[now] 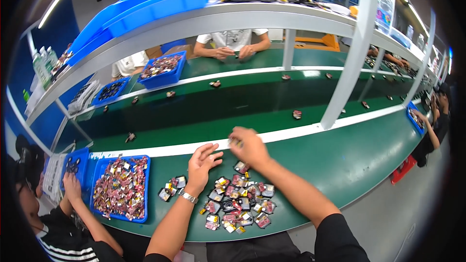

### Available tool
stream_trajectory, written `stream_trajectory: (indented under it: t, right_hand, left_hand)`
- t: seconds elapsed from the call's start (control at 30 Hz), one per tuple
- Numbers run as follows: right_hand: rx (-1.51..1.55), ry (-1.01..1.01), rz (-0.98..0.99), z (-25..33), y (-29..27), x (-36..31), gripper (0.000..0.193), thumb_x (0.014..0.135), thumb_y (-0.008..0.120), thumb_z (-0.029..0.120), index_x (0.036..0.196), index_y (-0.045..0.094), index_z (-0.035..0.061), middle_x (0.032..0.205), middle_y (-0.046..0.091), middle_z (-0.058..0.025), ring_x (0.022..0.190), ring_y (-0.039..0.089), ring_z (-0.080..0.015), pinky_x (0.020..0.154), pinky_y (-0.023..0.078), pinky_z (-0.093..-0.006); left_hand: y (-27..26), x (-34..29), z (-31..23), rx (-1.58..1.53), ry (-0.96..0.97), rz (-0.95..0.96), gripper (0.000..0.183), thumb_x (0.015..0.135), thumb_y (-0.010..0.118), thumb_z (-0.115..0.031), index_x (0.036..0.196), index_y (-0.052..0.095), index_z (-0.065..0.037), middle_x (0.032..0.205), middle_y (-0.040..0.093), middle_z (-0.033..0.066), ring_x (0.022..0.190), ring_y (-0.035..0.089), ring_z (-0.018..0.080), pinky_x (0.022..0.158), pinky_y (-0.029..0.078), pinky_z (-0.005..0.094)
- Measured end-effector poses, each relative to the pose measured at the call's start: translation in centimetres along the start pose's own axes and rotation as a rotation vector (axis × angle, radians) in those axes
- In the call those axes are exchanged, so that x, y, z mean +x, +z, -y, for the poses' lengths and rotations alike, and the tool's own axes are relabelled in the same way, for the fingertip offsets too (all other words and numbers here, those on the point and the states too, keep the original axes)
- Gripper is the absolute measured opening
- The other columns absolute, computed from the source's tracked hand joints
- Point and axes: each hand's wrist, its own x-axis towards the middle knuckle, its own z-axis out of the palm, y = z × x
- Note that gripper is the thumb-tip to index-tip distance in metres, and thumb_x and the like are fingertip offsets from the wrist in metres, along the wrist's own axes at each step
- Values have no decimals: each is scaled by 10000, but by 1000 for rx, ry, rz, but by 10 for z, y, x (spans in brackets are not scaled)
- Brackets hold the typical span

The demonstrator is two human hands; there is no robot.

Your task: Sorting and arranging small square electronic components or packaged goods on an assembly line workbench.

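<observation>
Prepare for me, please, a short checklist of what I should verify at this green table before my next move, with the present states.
1. Left bare hand free: ok, fingers open, nothing visible in it.
2. Right bare hand secure on the small yellowish part: cannot tell, the fingers partly cover it.
3. Pile of small red, black and silver parts on the green table: ok.
4. Small cluster of similar parts apart from the pile: ok, it lies further left.
5. Space in the rectangular blue plastic tray: not ok, heaped with parts.
6. Neighbour's hand clear of yours: ok, at far left.
</observation>
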Motion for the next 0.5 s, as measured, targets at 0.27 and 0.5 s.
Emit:
stream_trajectory:
  t: [0.27,0.5]
  right_hand:
    - [-418,223,-97,-114,-5,44,291,754,727,165,952,627,-23,856,687,-153,782,649,-346,743,527,-417]
    - [-135,577,553,-6,-56,8,517,775,748,370,1059,629,-45,833,670,-158,773,654,-294,715,511,-383]
  left_hand:
    - [-3,4,5,340,74,-129,129,923,542,-48,1011,616,9,930,685,84,727,639,121,618,515,247]
    - [-7,-3,7,558,115,-79,112,902,561,-42,973,631,7,857,687,65,673,611,81,597,488,214]
